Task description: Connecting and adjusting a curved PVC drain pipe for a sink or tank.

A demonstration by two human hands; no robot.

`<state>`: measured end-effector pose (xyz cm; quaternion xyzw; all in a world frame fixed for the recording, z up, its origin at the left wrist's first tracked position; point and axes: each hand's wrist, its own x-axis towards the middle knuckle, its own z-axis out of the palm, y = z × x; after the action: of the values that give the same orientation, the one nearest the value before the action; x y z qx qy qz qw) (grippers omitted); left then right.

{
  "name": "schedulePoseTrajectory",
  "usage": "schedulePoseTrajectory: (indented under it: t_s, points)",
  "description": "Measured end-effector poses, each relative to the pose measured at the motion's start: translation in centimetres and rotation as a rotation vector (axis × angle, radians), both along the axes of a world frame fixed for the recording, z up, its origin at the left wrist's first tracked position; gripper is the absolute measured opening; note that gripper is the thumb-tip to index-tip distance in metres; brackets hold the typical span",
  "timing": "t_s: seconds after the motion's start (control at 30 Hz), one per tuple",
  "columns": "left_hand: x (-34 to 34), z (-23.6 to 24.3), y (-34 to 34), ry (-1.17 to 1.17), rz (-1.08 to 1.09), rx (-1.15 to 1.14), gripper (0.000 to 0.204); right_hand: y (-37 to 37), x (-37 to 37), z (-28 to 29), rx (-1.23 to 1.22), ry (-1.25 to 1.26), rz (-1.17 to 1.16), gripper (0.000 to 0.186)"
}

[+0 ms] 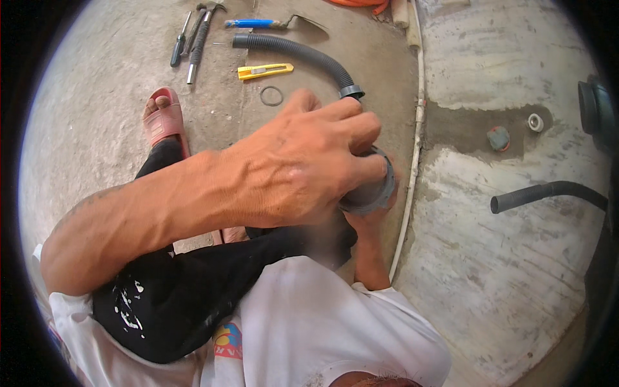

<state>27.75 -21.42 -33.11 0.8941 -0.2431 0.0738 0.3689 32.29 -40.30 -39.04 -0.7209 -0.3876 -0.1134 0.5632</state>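
Note:
Close in front of me, a grey round plastic fitting (367, 193) with a ribbed collar is between my hands. My left hand (316, 161) reaches across from the left, its bent fingers closed over the fitting; their tips are hidden. From below and to the right, my right hand (380, 219) grips the same piece, mostly covered by it and by my left hand. Just beyond my left knuckles, a dark corrugated hose (296, 50) with a flanged end lies on the floor. A thin dark ring (271, 96) and a yellow utility knife (265, 71) lie nearby.
At the far left are a screwdriver (180, 46) and a hammer (199, 48); a blue-handled trowel (255, 24) lies beyond the hose. A pale pipe (419, 122) runs along the floor. Rightward, a black bent pipe (529, 195) sticks out over a pale slab (490, 258).

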Motion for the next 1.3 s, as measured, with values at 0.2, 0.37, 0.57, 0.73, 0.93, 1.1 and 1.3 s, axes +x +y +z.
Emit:
schedulePoseTrajectory:
  t_s: [0.2,0.37,0.57,0.73,0.93,1.1,1.3]
  points:
    - [-0.6,0.2,0.0,-0.055,-0.137,0.095,0.031,-2.8,-1.9,-0.1,-0.466,0.371,-0.052,0.029]
    - [-0.6,-0.8,-0.1,-0.028,-0.234,0.047,0.027,-3.3,-2.2,-2.3,-0.267,0.875,0.083,0.038]
    - [-0.9,0.2,-0.6,-0.029,-0.285,-0.048,0.023,-2.8,-2.1,-3.2,-0.166,1.078,0.343,0.039]
    - [-1.3,0.0,-0.6,0.011,-0.288,-0.1,0.026,-2.3,-1.5,-3.7,-0.07,1.233,0.504,0.041]
    - [-2.2,-0.2,-0.7,0.035,-0.381,-0.167,0.029,-0.9,-0.7,-4.3,0.09,1.376,0.622,0.042]
    - [-2.2,0.0,1.1,0.119,-0.425,-0.175,0.033,1.0,0.3,-4.5,0.241,1.455,0.704,0.043]
    - [-2.6,0.3,3.3,0.187,-0.376,-0.336,0.039,1.8,1.2,-3.2,0.446,1.477,0.802,0.045]
